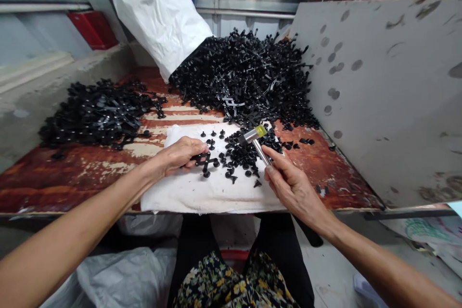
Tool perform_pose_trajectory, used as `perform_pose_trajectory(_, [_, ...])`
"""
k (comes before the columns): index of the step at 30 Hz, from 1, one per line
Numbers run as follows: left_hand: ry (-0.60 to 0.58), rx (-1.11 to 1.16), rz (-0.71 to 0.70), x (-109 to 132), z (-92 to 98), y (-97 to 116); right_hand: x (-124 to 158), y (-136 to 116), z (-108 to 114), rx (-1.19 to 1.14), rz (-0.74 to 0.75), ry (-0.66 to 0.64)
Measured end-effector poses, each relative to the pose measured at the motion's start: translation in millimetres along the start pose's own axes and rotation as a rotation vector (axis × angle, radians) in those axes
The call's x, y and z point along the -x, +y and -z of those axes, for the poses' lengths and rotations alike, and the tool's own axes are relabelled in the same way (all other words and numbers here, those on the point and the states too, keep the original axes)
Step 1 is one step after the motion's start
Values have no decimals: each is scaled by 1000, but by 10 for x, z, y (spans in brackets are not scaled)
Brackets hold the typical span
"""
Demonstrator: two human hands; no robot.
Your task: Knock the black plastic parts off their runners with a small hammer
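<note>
In my right hand [290, 185] is a small hammer [254, 135], gripped by its handle. Its metal head has one yellow-green face and one dark face, and hangs over a heap of small black plastic pieces [242, 156]. My left hand [184, 154] pinches a branched black plastic sprue [207, 161] with round-headed pieces on its arms. Both hands are above a folded white cloth [173, 195] at the table's front edge. Loose black pieces lie scattered between them, several near my left fingertips.
A large pile of black sprues [249, 72] spreads at the back beside a white sack [159, 14]. At left lies a smaller black pile [97, 110] on the worn red-brown tabletop [43, 178]. A stained grey panel [378, 96] borders the right side.
</note>
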State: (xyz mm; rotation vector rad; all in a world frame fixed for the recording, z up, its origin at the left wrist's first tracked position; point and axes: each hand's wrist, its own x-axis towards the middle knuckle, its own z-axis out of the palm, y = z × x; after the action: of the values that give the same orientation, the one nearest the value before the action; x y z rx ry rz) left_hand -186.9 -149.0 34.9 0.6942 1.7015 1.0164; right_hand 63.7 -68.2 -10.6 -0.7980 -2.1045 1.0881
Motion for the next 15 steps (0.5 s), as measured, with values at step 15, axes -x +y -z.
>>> perform_pose_trajectory(15, [-6,-158,-94,-143,84,-94,4,117,5,-156,-132,-26])
